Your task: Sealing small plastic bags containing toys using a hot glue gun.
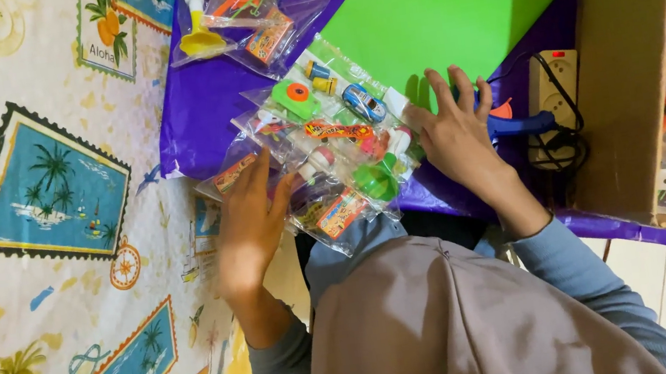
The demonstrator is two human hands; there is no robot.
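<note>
Fingers (pixel 263 175) of our left hand (pixel 248 228) lie pressed together on crinkly clear toy packets (pixel 327 141). Right hand (pixel 455 137) fingers spread flat beside smooth green card (pixel 446 1).

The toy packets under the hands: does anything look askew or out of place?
Yes: the clear toy packets lie in a crooked, overlapping heap between left hand and right hand, one corner hanging over the purple sheet edge.

We wear a long-sleeved top in muted blue-grey, its sleeves reaching to the wrists and bunching in soft folds along both forearms. Over it hangs a taupe-brown cloth, smooth and loosely draped. Our left hand (pixel 248 224) and right hand (pixel 455 137) are bare, without rings or gloves.
</note>
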